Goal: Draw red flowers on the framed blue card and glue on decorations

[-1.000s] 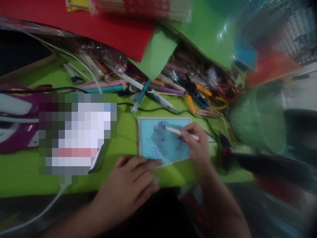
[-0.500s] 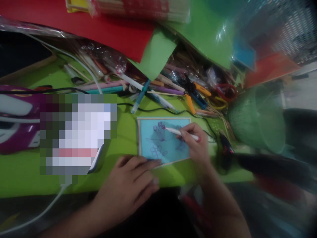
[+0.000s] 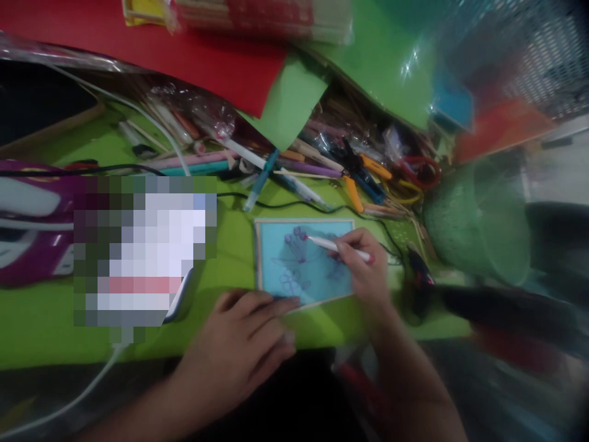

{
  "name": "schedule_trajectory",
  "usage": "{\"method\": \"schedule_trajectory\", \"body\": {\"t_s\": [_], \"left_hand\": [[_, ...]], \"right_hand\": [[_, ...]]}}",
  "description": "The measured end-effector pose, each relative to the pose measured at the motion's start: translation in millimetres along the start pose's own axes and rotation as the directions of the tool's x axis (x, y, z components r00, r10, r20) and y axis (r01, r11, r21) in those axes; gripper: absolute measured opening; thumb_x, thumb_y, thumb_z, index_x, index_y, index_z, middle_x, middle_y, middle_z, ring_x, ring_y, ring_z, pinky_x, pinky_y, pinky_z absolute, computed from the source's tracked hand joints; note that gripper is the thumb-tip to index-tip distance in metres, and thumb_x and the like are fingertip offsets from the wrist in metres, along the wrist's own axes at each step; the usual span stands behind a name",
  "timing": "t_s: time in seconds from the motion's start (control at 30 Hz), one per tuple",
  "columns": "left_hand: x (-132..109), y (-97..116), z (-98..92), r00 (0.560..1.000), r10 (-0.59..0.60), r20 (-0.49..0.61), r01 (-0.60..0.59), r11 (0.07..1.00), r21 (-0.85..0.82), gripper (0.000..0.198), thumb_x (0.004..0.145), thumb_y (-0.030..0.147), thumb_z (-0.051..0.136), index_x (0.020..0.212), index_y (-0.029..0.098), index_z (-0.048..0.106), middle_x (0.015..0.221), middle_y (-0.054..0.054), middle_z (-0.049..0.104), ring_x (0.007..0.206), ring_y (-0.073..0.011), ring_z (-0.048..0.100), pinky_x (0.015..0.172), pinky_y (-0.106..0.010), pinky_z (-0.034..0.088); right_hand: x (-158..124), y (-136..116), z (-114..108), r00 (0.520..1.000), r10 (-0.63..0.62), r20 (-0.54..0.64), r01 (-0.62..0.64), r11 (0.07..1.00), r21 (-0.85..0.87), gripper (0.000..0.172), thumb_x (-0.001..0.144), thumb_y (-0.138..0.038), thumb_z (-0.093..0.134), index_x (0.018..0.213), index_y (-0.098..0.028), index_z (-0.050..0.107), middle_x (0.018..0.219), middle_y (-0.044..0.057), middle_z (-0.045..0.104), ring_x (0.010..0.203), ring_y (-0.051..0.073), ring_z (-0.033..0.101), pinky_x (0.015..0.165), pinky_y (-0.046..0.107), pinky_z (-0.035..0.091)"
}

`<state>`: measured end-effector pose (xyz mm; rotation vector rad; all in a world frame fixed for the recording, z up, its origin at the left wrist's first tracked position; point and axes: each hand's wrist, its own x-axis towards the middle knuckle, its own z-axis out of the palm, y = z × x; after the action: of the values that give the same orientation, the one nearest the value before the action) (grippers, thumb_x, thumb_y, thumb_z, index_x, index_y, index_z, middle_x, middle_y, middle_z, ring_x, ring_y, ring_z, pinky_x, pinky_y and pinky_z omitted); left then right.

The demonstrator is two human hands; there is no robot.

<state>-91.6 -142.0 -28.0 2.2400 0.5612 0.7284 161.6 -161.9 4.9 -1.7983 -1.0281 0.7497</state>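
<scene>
Apparent drawing step: right hand [image 3: 368,265] fingers pinch pen [image 3: 326,245]; next stroke likely needs left hand [image 3: 248,334], fingers loosely together, steadying panel's [image 3: 324,287] six-o'clock edge.

Green basket [image 3: 478,224]: is standing toward the surface's [image 3: 234,261] right edge. Red scissors [image 3: 435,173], orange-handled tool [image 3: 376,166]: are lying left of it. Red sheet [image 3: 207,73]: is lying toward the far edge. Purple object [image 3: 41,267]: is sitting leftmost. White cable [image 3: 94,380]: is trailing over the near edge.

Green tabletop [image 3: 235,245] beneath a framed blue panel [image 3: 317,281], black cable [image 3: 226,194] and purple device [image 3: 39,248].
</scene>
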Motion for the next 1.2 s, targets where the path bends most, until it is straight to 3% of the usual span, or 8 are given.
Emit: {"method": "schedule_trajectory", "body": {"t_s": [0.87,1.2], "left_hand": [[0.0,0.3,-0.2,1.000,0.018,0.007,-0.018,0.999,0.050,0.027,0.106,0.033,0.052,0.089,0.025,0.070,0.127,0.003,0.078,0.104,-0.0224,0.063,0.087,-0.042,0.036],[0.0,0.0,0.5,1.000,0.000,0.006,0.000,1.000,0.023,0.028,0.109,0.036,0.048,0.093,0.025,0.067,0.130,0.007,0.076,0.105,-0.0235,0.062,0.087,-0.043,0.035]], "right_hand": [[2.5,-2.6,2.0,1.000,0.025,-0.012,-0.025,1.000,-0.010,0.014,0.086,-0.035,0.073,0.081,-0.023,0.067,0.070,0.000,0.072,0.064,0.015,0.062,0.059,0.027,0.048],[1.6,0.8,0.8,0.999,0.024,0.024,-0.024,1.000,0.007,0.017,0.087,-0.039,0.074,0.084,-0.023,0.069,0.072,0.000,0.073,0.065,0.016,0.064,0.061,0.028,0.049]]}}
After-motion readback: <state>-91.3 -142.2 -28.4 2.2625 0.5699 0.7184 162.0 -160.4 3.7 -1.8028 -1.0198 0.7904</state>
